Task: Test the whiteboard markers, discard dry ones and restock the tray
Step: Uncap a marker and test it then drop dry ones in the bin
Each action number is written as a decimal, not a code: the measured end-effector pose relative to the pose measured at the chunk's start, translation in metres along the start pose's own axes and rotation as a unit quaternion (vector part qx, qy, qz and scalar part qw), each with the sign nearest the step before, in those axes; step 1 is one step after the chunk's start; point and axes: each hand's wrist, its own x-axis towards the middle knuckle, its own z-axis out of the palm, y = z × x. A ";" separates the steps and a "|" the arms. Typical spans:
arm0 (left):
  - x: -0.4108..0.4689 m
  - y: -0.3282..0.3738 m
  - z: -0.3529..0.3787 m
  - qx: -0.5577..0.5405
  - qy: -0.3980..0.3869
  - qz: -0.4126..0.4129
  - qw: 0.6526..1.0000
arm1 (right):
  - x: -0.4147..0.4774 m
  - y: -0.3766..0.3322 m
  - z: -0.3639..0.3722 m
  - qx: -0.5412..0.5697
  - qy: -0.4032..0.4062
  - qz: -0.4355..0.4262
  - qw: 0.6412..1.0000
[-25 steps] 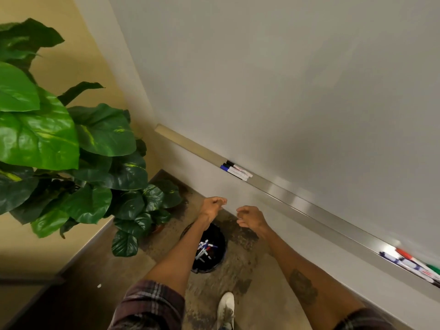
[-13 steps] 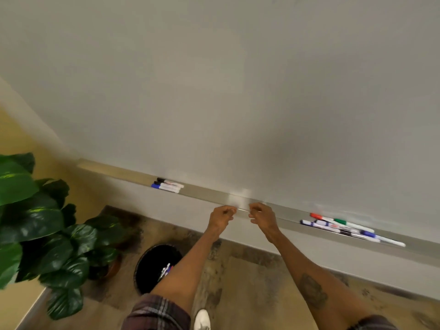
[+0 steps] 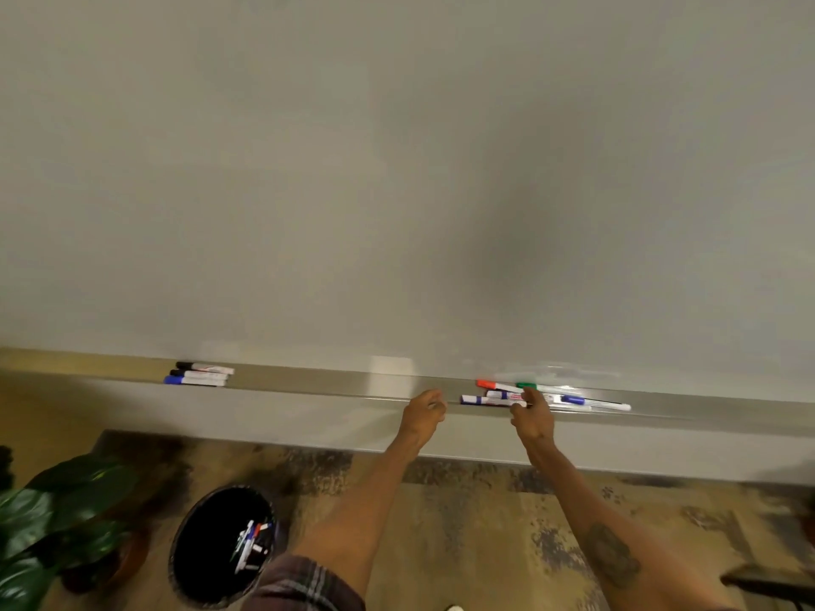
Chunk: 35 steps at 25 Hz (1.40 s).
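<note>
A grey whiteboard fills the upper view, with a metal marker tray along its bottom edge. Three markers with black and blue caps lie together at the tray's left. Several markers with red, green and blue caps lie in a loose pile at the right. My right hand reaches into this pile, fingertips touching the markers by the green cap; none is lifted. My left hand hovers at the tray's front edge, left of the pile, fingers loosely curled and holding nothing.
A black round bin stands on the floor below and left of my arms, with several discarded markers inside. A large-leaved potted plant fills the lower left corner. A dark object shows at the lower right edge.
My view swung right from the plant and bin to face the board. Both hands rose to the tray, and my right hand moved right onto the marker pile.
</note>
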 end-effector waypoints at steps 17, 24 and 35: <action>0.040 0.026 0.103 0.018 -0.073 -0.015 0.997 | 0.062 0.038 -0.046 0.010 -0.018 0.079 0.997; 0.051 0.026 0.112 -0.001 -0.042 -0.014 0.999 | 0.065 0.042 -0.049 0.034 -0.016 0.084 0.996; 0.044 0.049 0.082 -0.166 0.104 -0.007 0.981 | 0.033 -0.001 -0.046 0.141 0.011 -0.037 0.989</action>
